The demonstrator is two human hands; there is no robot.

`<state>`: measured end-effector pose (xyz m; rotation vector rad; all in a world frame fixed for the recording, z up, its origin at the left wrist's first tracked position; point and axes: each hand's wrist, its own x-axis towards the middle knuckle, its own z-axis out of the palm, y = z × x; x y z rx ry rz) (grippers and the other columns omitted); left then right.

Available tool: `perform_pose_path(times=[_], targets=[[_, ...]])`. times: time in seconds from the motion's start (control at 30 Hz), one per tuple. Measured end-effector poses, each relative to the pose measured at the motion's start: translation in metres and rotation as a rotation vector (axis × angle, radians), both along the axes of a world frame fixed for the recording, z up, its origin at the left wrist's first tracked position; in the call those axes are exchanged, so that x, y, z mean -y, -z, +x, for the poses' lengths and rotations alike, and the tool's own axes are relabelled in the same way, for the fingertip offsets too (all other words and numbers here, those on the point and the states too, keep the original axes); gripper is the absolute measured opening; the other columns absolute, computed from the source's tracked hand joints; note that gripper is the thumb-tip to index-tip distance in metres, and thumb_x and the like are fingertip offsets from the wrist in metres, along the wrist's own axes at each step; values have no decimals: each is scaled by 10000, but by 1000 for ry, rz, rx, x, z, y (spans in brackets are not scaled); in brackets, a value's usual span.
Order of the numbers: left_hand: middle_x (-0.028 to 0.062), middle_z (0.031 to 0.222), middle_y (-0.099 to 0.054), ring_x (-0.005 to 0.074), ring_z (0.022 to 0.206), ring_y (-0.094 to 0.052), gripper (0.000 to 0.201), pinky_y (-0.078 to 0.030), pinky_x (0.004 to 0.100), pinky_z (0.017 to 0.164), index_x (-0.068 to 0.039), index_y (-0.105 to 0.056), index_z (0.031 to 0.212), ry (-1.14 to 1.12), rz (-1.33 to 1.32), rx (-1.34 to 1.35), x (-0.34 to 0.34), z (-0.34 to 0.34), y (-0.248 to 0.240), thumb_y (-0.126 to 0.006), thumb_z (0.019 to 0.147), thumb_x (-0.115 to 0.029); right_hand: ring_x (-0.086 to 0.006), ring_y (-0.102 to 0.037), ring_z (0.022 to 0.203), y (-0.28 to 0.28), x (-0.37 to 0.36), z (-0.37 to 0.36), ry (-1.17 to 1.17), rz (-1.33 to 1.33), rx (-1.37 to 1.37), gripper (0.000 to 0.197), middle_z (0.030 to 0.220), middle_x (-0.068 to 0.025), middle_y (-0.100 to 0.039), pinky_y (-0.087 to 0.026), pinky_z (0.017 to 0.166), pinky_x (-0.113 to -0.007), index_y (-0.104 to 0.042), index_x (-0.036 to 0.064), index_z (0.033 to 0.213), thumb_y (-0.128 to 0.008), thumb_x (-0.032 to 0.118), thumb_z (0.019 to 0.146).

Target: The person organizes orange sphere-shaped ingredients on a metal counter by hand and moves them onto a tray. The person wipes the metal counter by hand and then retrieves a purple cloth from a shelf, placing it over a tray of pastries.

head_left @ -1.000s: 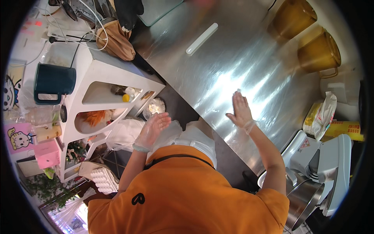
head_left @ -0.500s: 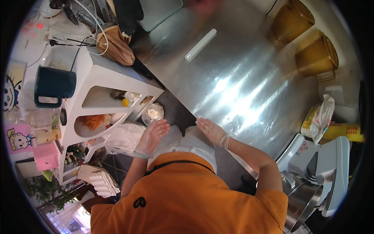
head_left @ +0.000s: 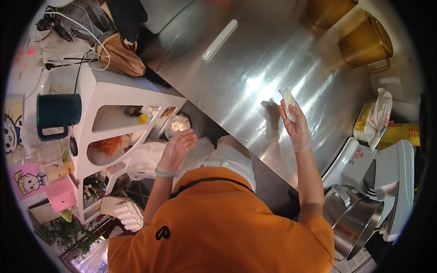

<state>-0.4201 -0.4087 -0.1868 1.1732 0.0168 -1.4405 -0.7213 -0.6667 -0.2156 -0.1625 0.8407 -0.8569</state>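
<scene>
My right hand (head_left: pixel 298 126), in a clear thin glove, is raised over the metal worktop (head_left: pixel 200 91). Its fingers and thumb are closed on a small, flat, pale cream piece (head_left: pixel 287 97), which juts past the fingertips. What kind of thing it is I cannot make out. A dark shadow of the hand falls on the steel to its left. My left hand (head_left: pixel 180 148), gloved too, hovers near my lap with its fingers stretched out and nothing in it. Just beyond it is a clear bag or bowl with pale pieces (head_left: pixel 178 125).
A white bar (head_left: pixel 220 40) lies on the worktop. Amber jugs (head_left: pixel 366 43) line the far right. A stand mixer (head_left: pixel 393 182) with a steel bowl (head_left: pixel 357 223) stands at my right. On the left, a white shelf unit (head_left: pixel 136 98) bears a dark green mug (head_left: pixel 59 113).
My right hand has swung from the worktop's near edge rightward and away over the steel, and now shows a pale piece in its fingers. The left hand stays nearly in place, open.
</scene>
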Motion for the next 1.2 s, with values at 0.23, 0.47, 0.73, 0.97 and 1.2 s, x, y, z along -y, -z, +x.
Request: perform_pose_path(times=[0.23,0.47,0.73,0.97,1.2], targets=[[115,1087,-583,215,1054,-539,467,-405,332,934,5,-475,1215,46,-1,8,7,3,2,-407,963,-381,-275,-547,784,50,6,-22,-244,-1299,-1662,152,850,-127,-574,-462,729,-382,-634,27,932,-573,39,794],[115,1044,-594,226,1002,-561,436,-433,341,913,2,-497,1171,-35,14,-16,16,2,0,-408,967,-373,-310,-563,756,85,-4,-18,-635,-1339,-1779,318,810,-146,-547,-474,672,-417,-543,-6,1098,-561,80,793],[98,1068,-587,204,1032,-547,429,-416,330,924,4,-504,1186,-144,42,-49,4,3,1,-437,956,-353,-375,-600,851,134,148,-77,-308,-1046,-1992,271,983,-232,-577,-491,732,-462,-537,-38,1092,-377,97,920],[90,1045,-601,203,1020,-557,445,-428,319,906,-7,-518,1174,-289,64,-3,-35,4,-3,-434,956,-385,-381,-613,946,157,289,-43,-104,-833,-2151,294,1048,-249,-603,-508,791,-428,-607,-67,973,-455,160,864],[101,1166,-577,212,1073,-544,512,-405,333,945,-16,-467,1258,-391,38,27,-58,-9,-4,-365,970,-427,-322,-623,867,137,270,122,-434,-1112,-2105,203,948,-186,-627,-507,780,-390,-631,-25,893,-509,109,802]])
